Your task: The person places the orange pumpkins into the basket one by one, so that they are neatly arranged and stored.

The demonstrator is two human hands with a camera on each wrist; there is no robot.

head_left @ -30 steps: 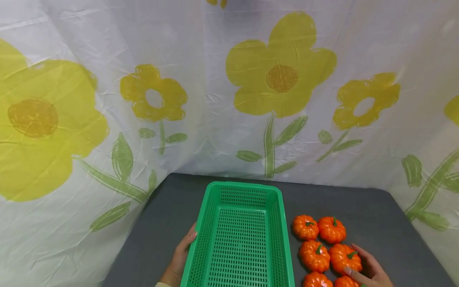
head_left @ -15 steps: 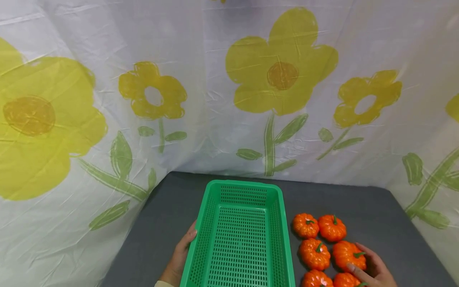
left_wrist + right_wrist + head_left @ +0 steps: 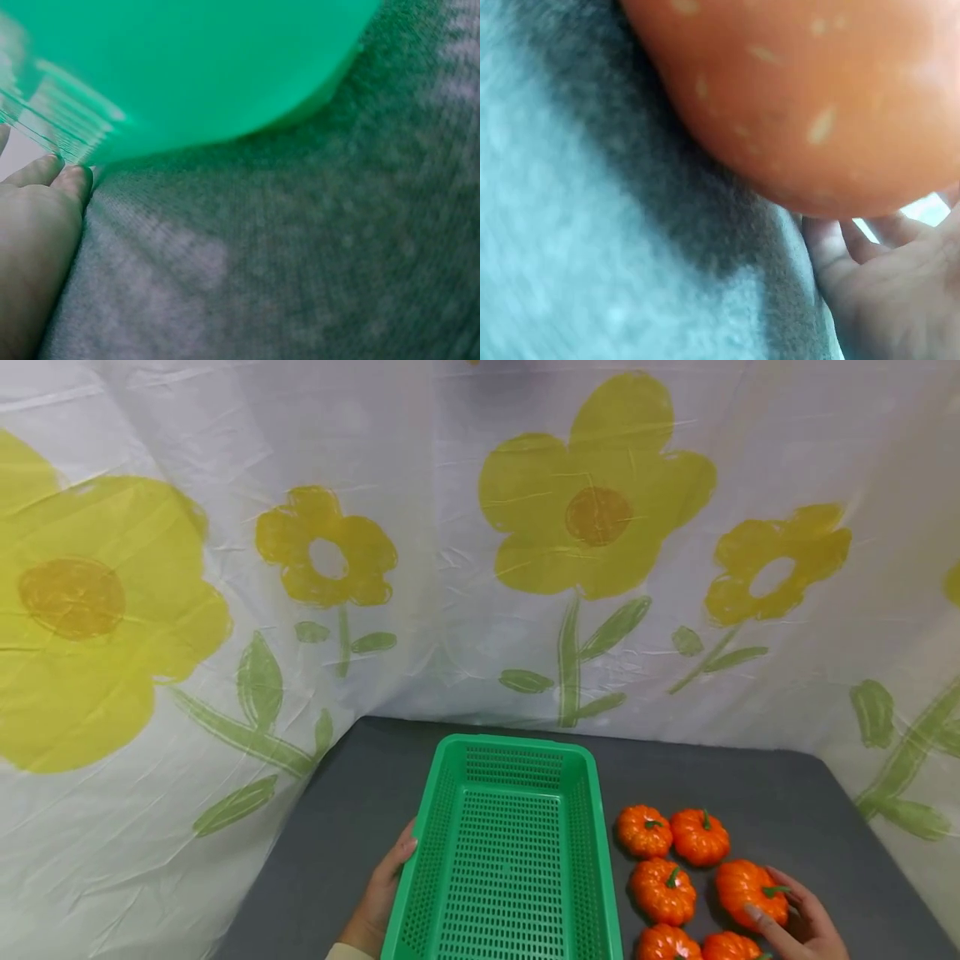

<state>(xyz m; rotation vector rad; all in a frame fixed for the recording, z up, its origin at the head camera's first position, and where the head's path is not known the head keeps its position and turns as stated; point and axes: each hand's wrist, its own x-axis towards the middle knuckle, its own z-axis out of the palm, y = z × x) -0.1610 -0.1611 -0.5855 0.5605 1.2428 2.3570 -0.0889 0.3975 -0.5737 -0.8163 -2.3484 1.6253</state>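
Note:
A green plastic basket (image 3: 504,868) with slotted walls sits mid-table in the head view, its inside bare. My left hand (image 3: 382,889) holds its left side, thumb at the rim; in the left wrist view the fingertips (image 3: 73,180) meet the lower wall of the basket (image 3: 202,75). To the right, my right hand (image 3: 804,917) grips a small orange pumpkin (image 3: 748,892) with a green stem, thumb on its near side and fingers round its right. Close up in the right wrist view, this pumpkin (image 3: 810,112) hangs over its shadow on the cloth.
Several similar pumpkins (image 3: 663,892) stand in two short columns between the basket and my right hand; the nearest are cut off by the frame. Dark grey cloth (image 3: 787,802) covers the table. A white curtain with yellow flowers (image 3: 450,610) closes off the back and sides.
My right hand has moved rightward with its pumpkin, widening the gap to the neighbouring pumpkins. The left hand and basket have stayed in place. The head view has shifted slightly.

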